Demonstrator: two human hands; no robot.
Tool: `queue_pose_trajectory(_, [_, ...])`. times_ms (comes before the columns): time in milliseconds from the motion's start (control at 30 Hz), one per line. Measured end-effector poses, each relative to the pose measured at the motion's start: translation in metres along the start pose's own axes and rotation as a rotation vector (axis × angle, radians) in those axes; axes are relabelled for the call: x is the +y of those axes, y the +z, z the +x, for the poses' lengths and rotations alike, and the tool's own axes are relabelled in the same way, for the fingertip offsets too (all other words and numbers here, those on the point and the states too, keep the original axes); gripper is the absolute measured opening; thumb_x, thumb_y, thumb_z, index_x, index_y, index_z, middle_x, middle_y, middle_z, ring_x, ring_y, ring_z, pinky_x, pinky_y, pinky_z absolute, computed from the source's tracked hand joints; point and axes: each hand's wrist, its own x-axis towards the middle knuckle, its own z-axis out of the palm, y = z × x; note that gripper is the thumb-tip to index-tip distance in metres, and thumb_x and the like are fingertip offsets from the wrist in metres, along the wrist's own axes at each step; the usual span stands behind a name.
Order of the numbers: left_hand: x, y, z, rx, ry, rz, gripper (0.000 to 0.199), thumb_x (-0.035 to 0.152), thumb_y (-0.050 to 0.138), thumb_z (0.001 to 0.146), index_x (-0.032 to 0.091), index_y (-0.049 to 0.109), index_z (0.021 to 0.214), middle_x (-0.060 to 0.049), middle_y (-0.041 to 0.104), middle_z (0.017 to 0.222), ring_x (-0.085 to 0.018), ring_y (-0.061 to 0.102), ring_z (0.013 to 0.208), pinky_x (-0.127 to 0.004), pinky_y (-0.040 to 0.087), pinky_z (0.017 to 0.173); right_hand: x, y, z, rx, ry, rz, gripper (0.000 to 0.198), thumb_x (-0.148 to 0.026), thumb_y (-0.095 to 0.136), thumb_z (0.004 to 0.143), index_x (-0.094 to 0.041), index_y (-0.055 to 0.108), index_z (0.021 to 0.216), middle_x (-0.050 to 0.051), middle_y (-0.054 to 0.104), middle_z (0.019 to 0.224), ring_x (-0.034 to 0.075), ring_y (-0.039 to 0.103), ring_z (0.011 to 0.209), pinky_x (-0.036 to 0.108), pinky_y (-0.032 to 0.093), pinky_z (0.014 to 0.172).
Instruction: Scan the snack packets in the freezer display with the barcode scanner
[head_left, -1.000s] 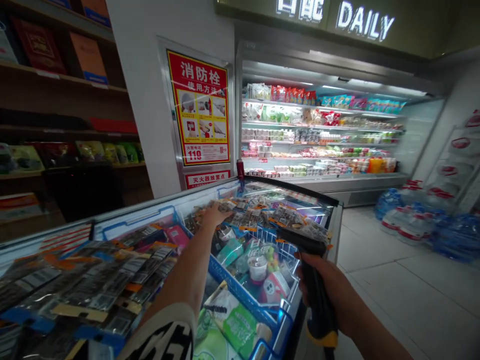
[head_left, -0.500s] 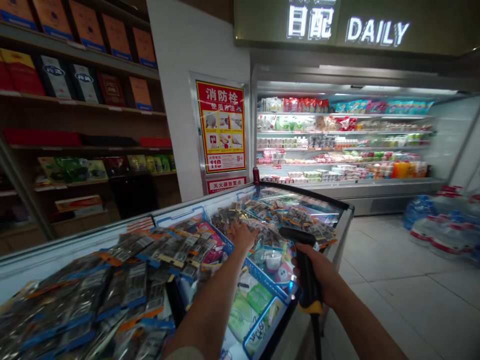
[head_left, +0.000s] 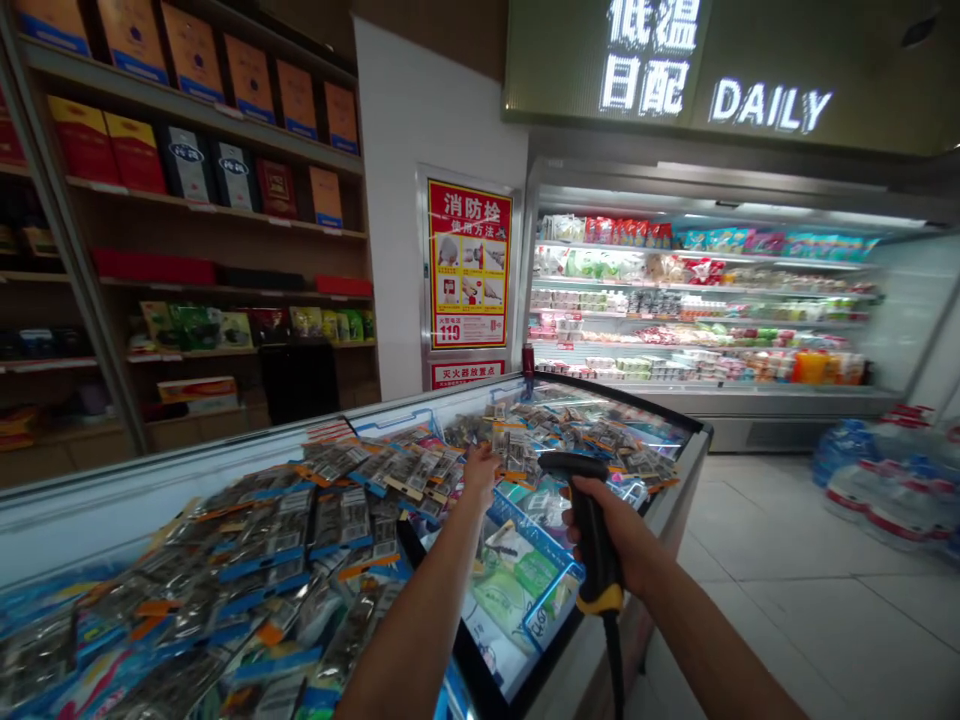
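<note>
A small clear packet (head_left: 512, 447) with an orange edge stands at 12 o'clock, its pale printed side towards the wearer, above the far packets in the case. The left hand (head_left: 481, 472) reaches up to its left edge, at about 8 o'clock from it; whether those fingers pinch the packet or only touch it is too small to tell. At 4 o'clock from the packet, just nearer, the right hand (head_left: 622, 530) has its fingers wrapped around the handle of a black scanner (head_left: 591, 525), whose head tips towards 10 o'clock and whose cable (head_left: 616, 665) hangs down at 6.

Handling here seems to call for a light hold on the packet's margin, so that the thumb leaves the print uncovered and the crinkly film lies flat without glare. The scanner is probably best gripped low and steady, its head square to the print, its cable clear of the case edge.

Around the hands, a heap of similar packets (head_left: 270, 535) spreads from 8 to 11 o'clock. Green bags (head_left: 517, 580) lie in a blue basket (head_left: 551, 548) at 5 o'clock. Farther out, a lit refrigerator (head_left: 720, 405) stands at 1, bottled water (head_left: 877, 490) at 3.
</note>
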Motion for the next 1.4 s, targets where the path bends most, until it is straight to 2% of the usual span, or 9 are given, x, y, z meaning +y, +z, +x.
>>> queue_pose_trajectory(167, [-0.005,-0.013,0.001,-0.015,-0.082,-0.128,0.040,0.007,0.050,0.060,0.018,0.057,0.098,-0.002,0.061,0.077,-0.009,0.055,0.060,-0.021,0.039,0.053,0.007,0.006,-0.004,0.010,0.012,-0.056,0.023,-0.039,0.050,0.071,-0.016,0.050,0.074,-0.004,0.049,0.047,0.008,0.045,0.036,0.020,0.037,0.032])
queue_pose_trajectory(367, [-0.010,-0.013,0.005,0.028,-0.055,-0.118,0.045,0.006,0.051,0.059,0.016,0.054,0.103,-0.003,0.061,0.075,-0.011,0.056,0.059,-0.020,0.039,0.050,0.012,0.008,-0.011,-0.002,0.040,-0.070,0.022,-0.038,0.049,0.071,-0.016,0.049,0.072,-0.005,0.047,0.046,0.007,0.043,0.033,0.018,0.034,0.031])
queue_pose_trajectory(667, [-0.009,-0.012,0.001,0.056,-0.004,-0.090,0.039,0.008,0.049,0.059,0.017,0.055,0.097,-0.001,0.058,0.071,-0.009,0.053,0.055,-0.020,0.038,0.048,0.011,0.009,-0.015,-0.002,0.065,-0.079,0.021,-0.038,0.048,0.072,-0.017,0.048,0.071,-0.005,0.047,0.045,0.007,0.042,0.033,0.019,0.035,0.031])
queue_pose_trajectory(833, [0.008,-0.011,0.002,0.134,0.079,0.071,0.035,0.009,0.049,0.063,0.016,0.055,0.097,-0.002,0.058,0.072,-0.010,0.052,0.055,-0.020,0.038,0.048,0.009,0.000,-0.010,0.034,0.006,-0.060,0.021,-0.038,0.050,0.070,-0.017,0.049,0.073,-0.005,0.048,0.047,0.007,0.043,0.035,0.019,0.035,0.031])
queue_pose_trajectory(933, [0.032,-0.017,0.006,0.231,0.209,0.326,0.034,0.012,0.047,0.067,0.016,0.053,0.100,-0.004,0.060,0.075,-0.012,0.055,0.059,-0.022,0.040,0.051,0.009,-0.007,-0.005,0.058,-0.006,-0.041,0.020,-0.037,0.051,0.070,-0.017,0.048,0.072,-0.005,0.047,0.046,0.007,0.043,0.035,0.019,0.035,0.031])
queue_pose_trajectory(1067, [0.075,-0.045,0.009,0.349,0.364,0.645,0.035,0.014,0.046,0.069,0.017,0.053,0.102,-0.006,0.061,0.083,-0.017,0.057,0.072,-0.027,0.042,0.063,0.010,-0.016,0.000,0.070,-0.016,-0.016,0.020,-0.036,0.051,0.070,-0.017,0.047,0.070,-0.005,0.048,0.046,0.008,0.044,0.036,0.020,0.036,0.033])
queue_pose_trajectory(1200, [0.108,-0.091,0.002,0.484,0.322,0.890,0.035,0.020,0.044,0.070,0.018,0.053,0.103,-0.009,0.061,0.093,-0.026,0.055,0.087,-0.036,0.040,0.072,0.010,-0.020,0.004,0.098,-0.028,-0.010,0.019,-0.036,0.052,0.069,-0.017,0.047,0.068,-0.005,0.047,0.044,0.008,0.043,0.035,0.020,0.036,0.033])
queue_pose_trajectory(1300, [0.118,-0.125,-0.005,0.567,0.243,1.074,0.034,0.023,0.043,0.070,0.020,0.054,0.102,-0.010,0.058,0.098,-0.029,0.051,0.095,-0.043,0.037,0.077,0.009,-0.024,0.006,0.107,-0.022,0.000,0.019,-0.035,0.052,0.069,-0.017,0.047,0.067,-0.005,0.047,0.044,0.008,0.043,0.035,0.021,0.036,0.033])
queue_pose_trajectory(1400, [0.117,-0.137,-0.010,0.724,0.330,1.171,0.036,0.023,0.045,0.069,0.018,0.053,0.103,-0.012,0.052,0.109,-0.032,0.044,0.103,-0.047,0.033,0.082,0.007,-0.027,0.007,0.117,-0.017,0.008,0.018,-0.035,0.052,0.069,-0.017,0.046,0.067,-0.005,0.046,0.043,0.008,0.043,0.034,0.020,0.036,0.033])
